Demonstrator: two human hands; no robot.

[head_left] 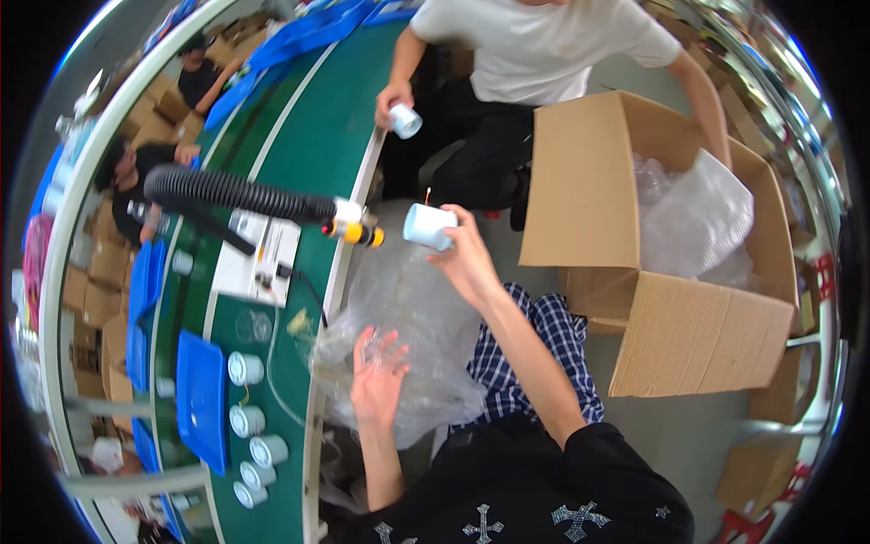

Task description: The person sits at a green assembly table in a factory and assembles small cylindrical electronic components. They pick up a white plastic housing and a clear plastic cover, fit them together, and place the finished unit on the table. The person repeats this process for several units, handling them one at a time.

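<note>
My right hand point(465, 260) grips a pale blue-white cylinder point(428, 226) from its right side, above a heap of clear plastic bags. A short thin orange wire stands up beside the cylinder's top. My left hand point(377, 379) is raised with its fingers apart, in front of the clear plastic bags point(412, 313). Some clear film shows around its fingertips; whether they touch it I cannot tell. Just left of the held cylinder hangs a yellow-and-black nozzle point(362, 235) on a ribbed black hose point(240, 190). Across from me, a co-worker's hand point(393, 98) holds a similar cylinder point(404, 121).
Several similar cylinders point(246, 421) stand on the green conveyor belt point(263, 471) beside a blue tray point(201, 399). A white control box point(258, 258) with a cable sits there too. At right is an open cardboard box point(580, 199) with bubble wrap point(698, 222) inside.
</note>
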